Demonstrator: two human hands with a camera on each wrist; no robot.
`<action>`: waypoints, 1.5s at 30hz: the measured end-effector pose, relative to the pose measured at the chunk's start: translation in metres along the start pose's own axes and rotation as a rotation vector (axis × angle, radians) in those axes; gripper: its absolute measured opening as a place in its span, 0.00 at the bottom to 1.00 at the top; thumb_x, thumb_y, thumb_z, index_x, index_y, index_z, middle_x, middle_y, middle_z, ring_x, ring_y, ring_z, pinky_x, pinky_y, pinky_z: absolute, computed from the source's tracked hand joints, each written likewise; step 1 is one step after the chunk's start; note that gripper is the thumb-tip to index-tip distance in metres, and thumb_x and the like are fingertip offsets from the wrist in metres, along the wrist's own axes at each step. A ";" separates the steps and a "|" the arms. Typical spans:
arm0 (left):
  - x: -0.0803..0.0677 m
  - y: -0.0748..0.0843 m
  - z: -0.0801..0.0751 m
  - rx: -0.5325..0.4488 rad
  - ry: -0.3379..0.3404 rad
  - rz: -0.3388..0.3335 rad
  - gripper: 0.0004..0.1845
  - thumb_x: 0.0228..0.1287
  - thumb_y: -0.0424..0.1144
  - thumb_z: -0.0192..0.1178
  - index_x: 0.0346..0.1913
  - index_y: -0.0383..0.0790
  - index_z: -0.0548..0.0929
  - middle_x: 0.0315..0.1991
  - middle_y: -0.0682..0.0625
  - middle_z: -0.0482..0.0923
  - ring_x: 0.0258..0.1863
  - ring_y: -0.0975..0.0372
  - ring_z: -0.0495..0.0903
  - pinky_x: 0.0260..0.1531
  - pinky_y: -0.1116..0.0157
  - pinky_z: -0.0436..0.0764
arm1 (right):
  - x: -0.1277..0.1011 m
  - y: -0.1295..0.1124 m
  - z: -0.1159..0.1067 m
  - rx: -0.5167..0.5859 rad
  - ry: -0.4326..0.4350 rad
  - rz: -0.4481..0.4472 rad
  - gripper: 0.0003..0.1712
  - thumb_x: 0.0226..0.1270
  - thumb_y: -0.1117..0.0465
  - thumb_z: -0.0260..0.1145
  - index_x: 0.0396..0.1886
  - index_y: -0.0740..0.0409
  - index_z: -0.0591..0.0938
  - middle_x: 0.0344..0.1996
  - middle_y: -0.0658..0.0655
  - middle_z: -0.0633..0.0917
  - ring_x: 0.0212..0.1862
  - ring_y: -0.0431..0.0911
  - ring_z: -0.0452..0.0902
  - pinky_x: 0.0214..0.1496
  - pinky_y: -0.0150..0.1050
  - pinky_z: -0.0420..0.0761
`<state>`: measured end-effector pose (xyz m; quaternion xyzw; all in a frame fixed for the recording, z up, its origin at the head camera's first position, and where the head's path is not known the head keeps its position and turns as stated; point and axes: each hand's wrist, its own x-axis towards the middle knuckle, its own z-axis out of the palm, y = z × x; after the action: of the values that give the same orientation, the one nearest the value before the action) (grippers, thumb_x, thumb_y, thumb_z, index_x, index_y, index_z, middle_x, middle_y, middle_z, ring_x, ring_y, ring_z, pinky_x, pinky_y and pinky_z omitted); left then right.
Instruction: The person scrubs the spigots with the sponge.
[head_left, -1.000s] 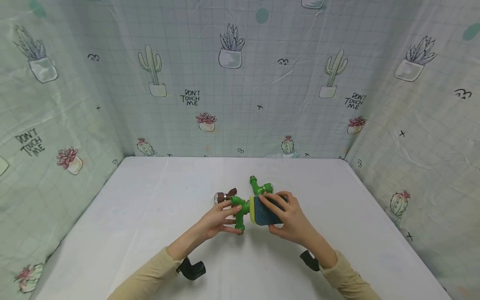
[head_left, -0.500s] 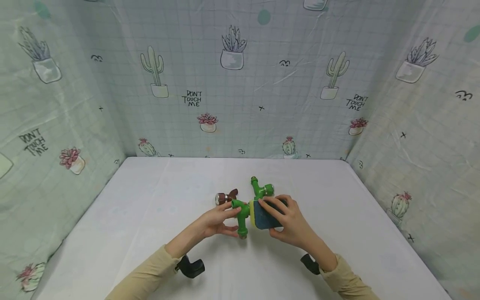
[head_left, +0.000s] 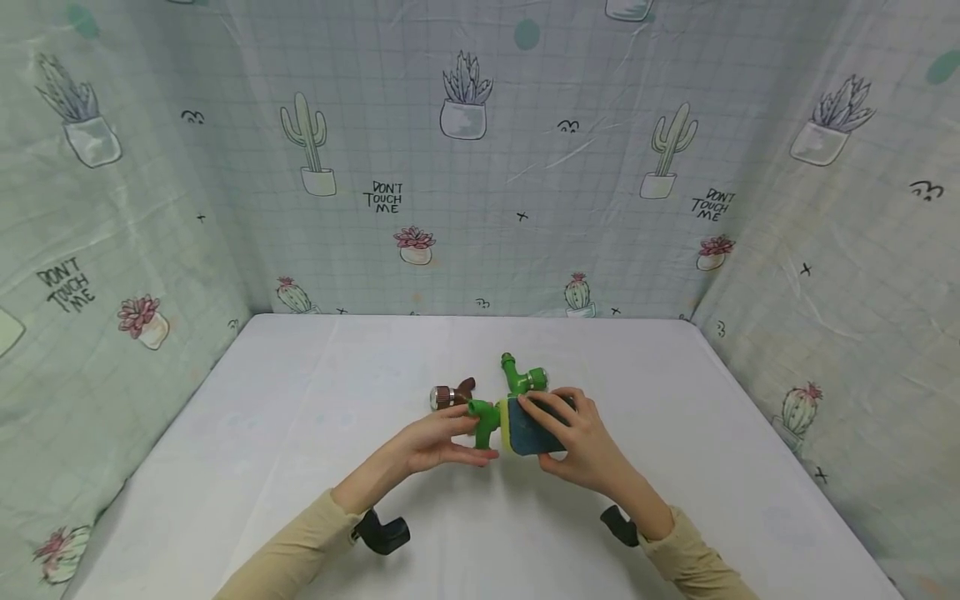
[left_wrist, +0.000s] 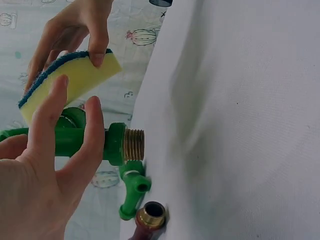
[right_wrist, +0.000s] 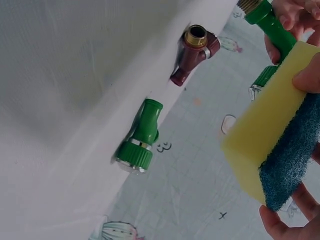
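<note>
1. Just below the centre of the head view, the left hand [head_left: 435, 442] curls its fingers and thumb round a green plastic tap fitting with a brass threaded end [head_left: 484, 421], lifted clear of the white cloth-covered table [head_left: 300, 467]; the left wrist view shows the fingers wrapped over the green barrel, with the brass thread [left_wrist: 133, 145] sticking out past them

2. The right hand [head_left: 581, 437] pinches a yellow sponge with a dark blue scouring face [head_left: 525, 427], fingers across the top and thumb underneath, a firm closed grip; in the right wrist view the sponge fills the right side of the frame, its blue pad [right_wrist: 295, 155] turned toward the lower right

3. The sponge's yellow edge sits right against the held fitting, seemingly touching it

4. Two other fittings lie on the table just behind the hands: a second green tap fitting with a metal ring [head_left: 521, 377] and a dark red tap fitting with a brass mouth [head_left: 450, 393], near each other but apart

5. Judging by this, the step in hand is scrubbing the held green fitting with the sponge

6. The next move likely calls for stroking the sponge along the barrel while the left hand turns the fitting to bring up unwiped sides, holding tight enough that it does not slip
</note>
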<state>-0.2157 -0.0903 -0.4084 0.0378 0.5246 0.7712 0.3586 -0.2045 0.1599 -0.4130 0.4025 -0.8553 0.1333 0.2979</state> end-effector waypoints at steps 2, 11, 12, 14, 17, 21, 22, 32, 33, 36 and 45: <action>0.001 0.001 -0.001 -0.020 0.007 0.022 0.25 0.69 0.41 0.42 0.66 0.35 0.55 0.64 0.34 0.52 0.55 0.39 0.68 0.45 0.55 0.78 | -0.001 0.001 0.000 -0.008 0.005 -0.005 0.48 0.31 0.57 0.74 0.61 0.49 0.69 0.55 0.54 0.73 0.52 0.51 0.62 0.43 0.52 0.70; 0.010 -0.006 -0.002 0.154 0.118 0.109 0.25 0.62 0.37 0.54 0.57 0.24 0.66 0.54 0.38 0.67 0.50 0.54 0.74 0.47 0.56 0.78 | -0.004 -0.002 0.001 -0.012 -0.025 -0.009 0.46 0.34 0.56 0.73 0.61 0.47 0.68 0.57 0.52 0.72 0.53 0.50 0.62 0.46 0.51 0.70; 0.010 -0.006 -0.002 0.171 0.115 0.110 0.24 0.62 0.37 0.54 0.57 0.24 0.67 0.53 0.39 0.69 0.49 0.56 0.75 0.47 0.56 0.78 | -0.003 -0.002 0.001 -0.011 -0.019 -0.013 0.47 0.34 0.56 0.73 0.61 0.47 0.68 0.56 0.52 0.72 0.53 0.50 0.62 0.45 0.51 0.70; 0.010 -0.006 -0.002 0.210 0.116 0.111 0.23 0.61 0.35 0.55 0.56 0.23 0.68 0.49 0.43 0.73 0.46 0.59 0.76 0.48 0.56 0.77 | -0.003 -0.002 0.002 -0.010 -0.015 -0.015 0.47 0.33 0.56 0.74 0.61 0.47 0.68 0.56 0.52 0.72 0.53 0.50 0.62 0.45 0.52 0.70; 0.008 -0.004 -0.001 0.282 0.119 0.113 0.22 0.58 0.32 0.57 0.54 0.23 0.71 0.45 0.45 0.76 0.41 0.62 0.78 0.47 0.57 0.78 | -0.002 -0.002 0.002 -0.004 -0.015 -0.014 0.47 0.33 0.55 0.74 0.61 0.47 0.68 0.56 0.52 0.72 0.53 0.50 0.62 0.45 0.52 0.70; 0.004 -0.003 -0.001 0.363 0.111 0.146 0.23 0.55 0.29 0.58 0.54 0.23 0.70 0.52 0.37 0.71 0.37 0.64 0.79 0.45 0.59 0.79 | -0.002 -0.003 0.003 -0.002 -0.023 -0.013 0.47 0.33 0.55 0.74 0.61 0.47 0.68 0.56 0.51 0.72 0.53 0.50 0.61 0.45 0.52 0.71; 0.003 -0.002 -0.001 0.379 0.112 0.158 0.24 0.54 0.28 0.58 0.55 0.24 0.70 0.56 0.35 0.67 0.36 0.64 0.79 0.45 0.60 0.80 | -0.002 -0.003 0.003 -0.002 -0.025 -0.015 0.47 0.33 0.55 0.74 0.61 0.47 0.68 0.56 0.52 0.72 0.53 0.50 0.61 0.45 0.52 0.71; 0.003 -0.001 0.000 0.363 0.231 0.173 0.39 0.49 0.24 0.61 0.65 0.37 0.56 0.50 0.31 0.69 0.34 0.62 0.79 0.40 0.66 0.81 | -0.001 -0.005 0.003 -0.016 -0.007 -0.028 0.47 0.33 0.55 0.73 0.61 0.47 0.68 0.56 0.52 0.72 0.53 0.51 0.62 0.45 0.52 0.70; 0.004 -0.001 0.000 0.356 0.229 0.173 0.39 0.49 0.24 0.60 0.65 0.37 0.54 0.48 0.31 0.72 0.33 0.63 0.80 0.40 0.66 0.81 | -0.002 -0.006 0.003 -0.015 -0.011 -0.026 0.46 0.34 0.55 0.73 0.61 0.46 0.68 0.56 0.52 0.72 0.53 0.51 0.62 0.45 0.51 0.70; 0.005 0.000 -0.002 0.335 0.209 0.182 0.42 0.49 0.23 0.60 0.66 0.38 0.52 0.48 0.33 0.74 0.33 0.63 0.80 0.40 0.65 0.81 | -0.002 -0.007 0.003 -0.012 -0.021 -0.023 0.46 0.35 0.55 0.72 0.61 0.46 0.68 0.56 0.51 0.72 0.52 0.50 0.62 0.45 0.50 0.70; 0.002 0.000 -0.006 0.346 0.076 0.203 0.46 0.47 0.20 0.60 0.67 0.49 0.50 0.60 0.30 0.61 0.42 0.57 0.78 0.37 0.57 0.82 | 0.001 -0.006 -0.003 0.016 -0.030 0.001 0.47 0.34 0.55 0.73 0.62 0.47 0.68 0.56 0.52 0.72 0.51 0.50 0.61 0.42 0.49 0.70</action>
<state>-0.2198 -0.0936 -0.4112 0.1222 0.6559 0.7027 0.2470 -0.1997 0.1570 -0.4100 0.4065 -0.8586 0.1342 0.2820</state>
